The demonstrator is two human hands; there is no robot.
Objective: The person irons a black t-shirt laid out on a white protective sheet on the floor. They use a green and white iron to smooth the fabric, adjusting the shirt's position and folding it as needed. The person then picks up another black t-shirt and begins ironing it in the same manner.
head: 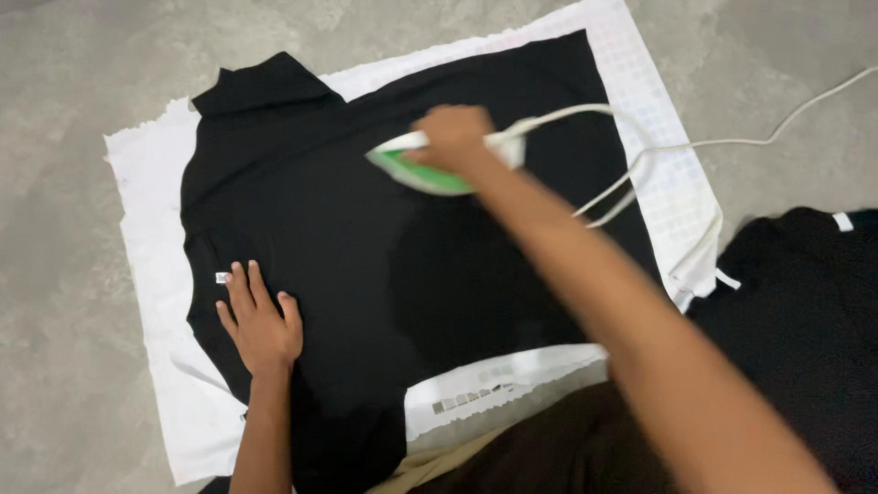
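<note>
Right hand was closed around the handle of a green-and-white iron resting on a black shirt. Left hand, fingers spread, pressed flat on the shirt nearer the person. A white cloth on the concrete floor lay beneath; the white cord trailed beyond the right hand toward dark clothing.

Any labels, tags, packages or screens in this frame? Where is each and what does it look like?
Neck label: small whitish rectangle on the black shirt, just beyond the left hand.
Tag: small white strip on the dark garment at far right.
No packages or screens in view.
</note>
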